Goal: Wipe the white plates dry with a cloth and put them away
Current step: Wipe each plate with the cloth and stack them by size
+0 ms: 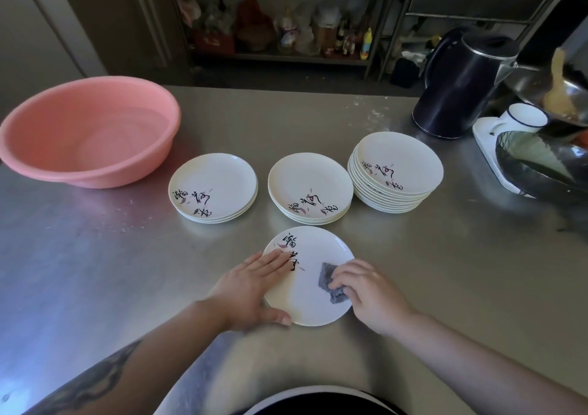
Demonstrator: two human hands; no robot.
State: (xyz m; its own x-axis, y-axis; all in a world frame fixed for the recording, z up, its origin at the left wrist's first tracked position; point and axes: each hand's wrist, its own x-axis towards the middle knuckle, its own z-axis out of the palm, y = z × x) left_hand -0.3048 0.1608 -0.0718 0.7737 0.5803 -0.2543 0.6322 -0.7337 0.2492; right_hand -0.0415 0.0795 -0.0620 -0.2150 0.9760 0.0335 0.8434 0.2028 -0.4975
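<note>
**Plate under wipe, near edge of counter**

Single white plate [313,300] lies flat on steel counter [95,255], nearest the person. L hand [251,290] flat on plate's left side, fingers straight, thumb at rim. R hand [369,293] pinches grey cloth [331,282] vs. plate's right side. Behind: low stack, left [216,185]; low stack, centre [310,185]; tall stack, right [397,166]. Pink basin [86,131] far left; dark kettle [461,83] far right.
</note>
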